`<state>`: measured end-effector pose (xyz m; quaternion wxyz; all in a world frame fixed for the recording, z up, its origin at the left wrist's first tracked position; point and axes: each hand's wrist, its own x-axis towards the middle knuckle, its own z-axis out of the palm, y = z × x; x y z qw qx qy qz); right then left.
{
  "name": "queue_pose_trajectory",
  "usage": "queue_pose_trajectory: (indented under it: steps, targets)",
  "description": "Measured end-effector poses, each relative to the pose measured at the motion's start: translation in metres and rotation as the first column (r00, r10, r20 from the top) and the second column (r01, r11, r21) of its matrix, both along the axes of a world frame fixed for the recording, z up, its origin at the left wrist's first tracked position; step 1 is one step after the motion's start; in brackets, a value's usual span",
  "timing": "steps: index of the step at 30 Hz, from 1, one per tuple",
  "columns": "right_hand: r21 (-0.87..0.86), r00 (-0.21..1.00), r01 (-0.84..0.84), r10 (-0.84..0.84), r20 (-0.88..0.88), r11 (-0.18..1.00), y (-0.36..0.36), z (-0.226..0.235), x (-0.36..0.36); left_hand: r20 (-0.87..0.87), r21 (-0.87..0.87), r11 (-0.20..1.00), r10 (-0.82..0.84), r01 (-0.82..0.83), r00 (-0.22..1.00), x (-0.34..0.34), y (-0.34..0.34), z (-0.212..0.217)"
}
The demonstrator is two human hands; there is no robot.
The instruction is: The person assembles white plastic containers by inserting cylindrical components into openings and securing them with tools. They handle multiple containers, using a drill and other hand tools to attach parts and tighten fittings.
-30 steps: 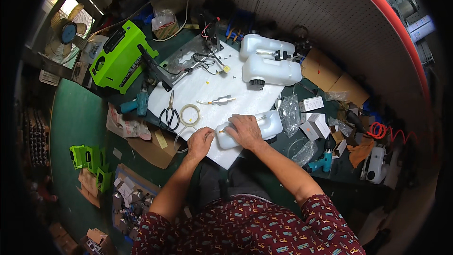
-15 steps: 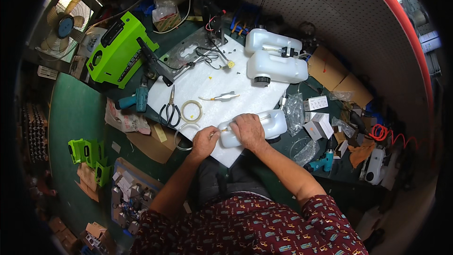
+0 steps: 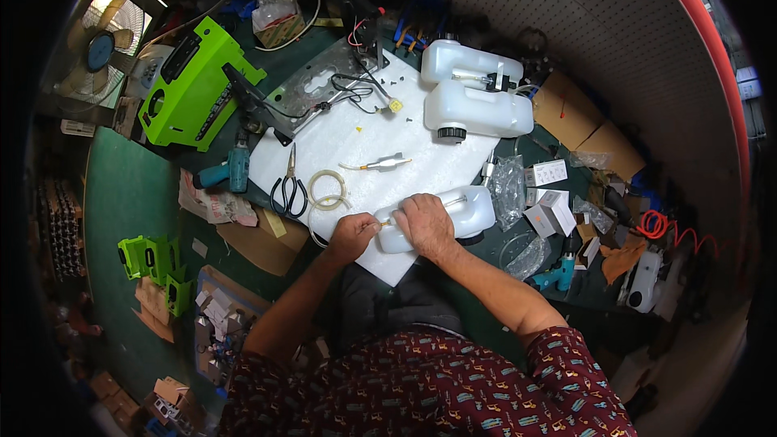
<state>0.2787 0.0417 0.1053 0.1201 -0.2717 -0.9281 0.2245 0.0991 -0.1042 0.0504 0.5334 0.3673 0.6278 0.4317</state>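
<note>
The right hand (image 3: 426,225) is closed over a white plastic tank (image 3: 453,212) at the near edge of the counter (image 3: 129,194), the left hand (image 3: 352,236) pinches its end fitting, so fitting seems unfinished, while two similar tanks (image 3: 473,97) wait behind.

— How many white plastic tanks do we count on the bench?
— We count three: two side by side at the back (image 3: 477,109) (image 3: 465,65) and one under our hands (image 3: 465,212).
— And hands?
— Two, a left hand (image 3: 352,236) and a right hand (image 3: 425,225).
— Scissors?
— We see one pair of scissors (image 3: 286,188), one coil of clear tubing (image 3: 327,190), and one teal drill (image 3: 229,171).
— Small white boxes?
— We count two (image 3: 545,172) (image 3: 550,212).
— Green casings?
— One big green casing (image 3: 197,85), plus one fan (image 3: 99,36).
</note>
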Motion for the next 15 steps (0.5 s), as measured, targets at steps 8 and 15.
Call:
queue_pose_trajectory:
  steps: [8,15]
  targets:
    - [0.018,0.998,0.011,-0.01,-0.054,1.0,0.0,0.002,-0.001,-0.239,-0.029,1.0,-0.019,0.013,0.971,0.006,0.013,0.01]
    - [0.036,0.998,0.0,0.002,-0.06,0.999,0.0,0.004,-0.001,-0.516,-0.004,0.997,-0.069,0.078,0.854,0.003,-0.001,0.027]
